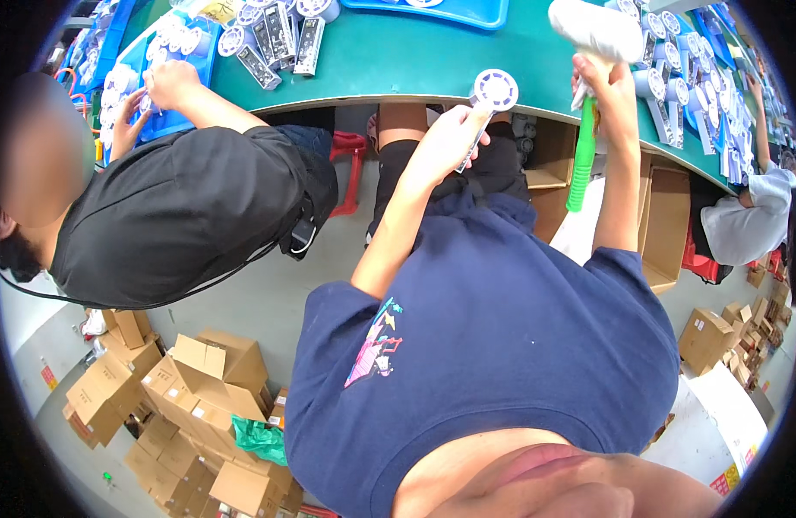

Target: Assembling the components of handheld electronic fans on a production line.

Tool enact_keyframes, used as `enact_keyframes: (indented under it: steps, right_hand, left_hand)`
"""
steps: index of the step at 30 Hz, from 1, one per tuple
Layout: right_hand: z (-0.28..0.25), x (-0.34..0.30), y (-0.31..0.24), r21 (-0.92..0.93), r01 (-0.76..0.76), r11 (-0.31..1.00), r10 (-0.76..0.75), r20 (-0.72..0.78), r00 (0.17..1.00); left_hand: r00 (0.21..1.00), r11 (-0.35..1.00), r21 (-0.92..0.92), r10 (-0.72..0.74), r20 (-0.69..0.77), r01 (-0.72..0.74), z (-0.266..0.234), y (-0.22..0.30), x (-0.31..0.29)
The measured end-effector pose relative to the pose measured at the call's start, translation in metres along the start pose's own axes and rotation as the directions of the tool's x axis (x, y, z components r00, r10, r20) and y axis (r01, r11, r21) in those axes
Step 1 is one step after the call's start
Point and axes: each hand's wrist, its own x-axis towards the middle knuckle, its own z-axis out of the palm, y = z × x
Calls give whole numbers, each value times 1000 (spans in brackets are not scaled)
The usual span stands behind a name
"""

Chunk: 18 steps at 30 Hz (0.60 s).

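My left hand (451, 140) is closed round the handle of a small white handheld fan (496, 90), just off the table's near edge. Its round slotted head points up and away from me, and the fingers hide most of the handle. On the right, my right hand (611, 93) grips a mallet (595, 31) close below its head. That head is thick and white and looks wrapped; the green ribbed handle hangs down below the hand. Mallet and fan are well apart.
Fan parts with open handles (281, 39) lie in a heap on the green table (398, 73), and more (687, 78) crowd its right side. A blue tray (450, 13) sits at the back. A co-worker (182, 216) works close on my left. Cardboard boxes (661, 220) stand under the table.
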Motion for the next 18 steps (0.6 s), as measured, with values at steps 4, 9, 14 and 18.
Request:
enact_keyframes:
  steps: [4, 9, 14, 18]
  right_hand:
    - [2, -22, -12, -46, -148, 988, 154, 224, 962]
    - [21, -31, -8, -93, -30, 995, 48, 204, 978]
    - [22, -31, -15, -121, -101, 988, 126, 224, 967]
    - [20, -30, -13, -162, -70, 984, 106, 222, 969]
  left_hand:
    - [1000, 1000, 30, -6, 2, 6, 3, 4, 3]
    - [1000, 998, 67, -5, 13, 4, 5, 3, 5]
    - [1000, 998, 67, 12, 2, -12, 6, -1, 6]
    - [999, 995, 93, 39, -33, -36, 6, -3, 8]
